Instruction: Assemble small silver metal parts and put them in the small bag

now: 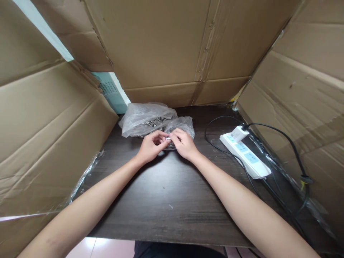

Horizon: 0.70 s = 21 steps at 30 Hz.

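Left fingers and right fingers hold a small metal piece between them.

Soft, moderate light | pale glare on tabletop | wide-angle edge stretch | slight softness

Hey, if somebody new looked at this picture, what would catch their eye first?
Probably the left hand and right hand, meeting mid-table around a small shiny metal piece. Just beyond them lies a cloudy plastic bag with metal parts inside. The white power strip on the right also stands out against the dark table.
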Available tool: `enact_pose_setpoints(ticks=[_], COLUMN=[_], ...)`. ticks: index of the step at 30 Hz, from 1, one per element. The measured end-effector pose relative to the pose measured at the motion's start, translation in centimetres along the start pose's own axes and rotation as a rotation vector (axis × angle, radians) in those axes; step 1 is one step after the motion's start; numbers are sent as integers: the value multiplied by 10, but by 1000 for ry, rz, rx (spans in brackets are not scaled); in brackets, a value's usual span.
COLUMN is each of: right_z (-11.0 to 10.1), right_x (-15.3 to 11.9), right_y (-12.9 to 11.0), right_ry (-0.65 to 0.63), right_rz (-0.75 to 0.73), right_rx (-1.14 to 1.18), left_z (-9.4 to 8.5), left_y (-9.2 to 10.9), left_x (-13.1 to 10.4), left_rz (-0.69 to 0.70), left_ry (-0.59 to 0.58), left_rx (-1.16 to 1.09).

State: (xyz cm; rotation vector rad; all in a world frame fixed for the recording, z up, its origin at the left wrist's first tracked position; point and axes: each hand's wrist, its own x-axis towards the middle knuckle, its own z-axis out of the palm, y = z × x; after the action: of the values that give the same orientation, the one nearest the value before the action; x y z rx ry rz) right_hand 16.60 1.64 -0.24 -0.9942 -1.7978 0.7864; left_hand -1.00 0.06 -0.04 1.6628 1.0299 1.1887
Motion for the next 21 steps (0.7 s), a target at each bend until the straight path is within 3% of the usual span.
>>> enact_pose_setpoints(ticks=[9, 21], right_z=[-2, -1], right_x=[-1, 0], right_y=[-3, 0], right_ry=[30, -38], right_rz=[5, 15], right_rx=[-23, 14], left_z=[0, -1], left_y=[-2, -2], left_x=[0, -1], left_rz=[5, 5], left_ry=[9, -4], left_rx=[10, 7])
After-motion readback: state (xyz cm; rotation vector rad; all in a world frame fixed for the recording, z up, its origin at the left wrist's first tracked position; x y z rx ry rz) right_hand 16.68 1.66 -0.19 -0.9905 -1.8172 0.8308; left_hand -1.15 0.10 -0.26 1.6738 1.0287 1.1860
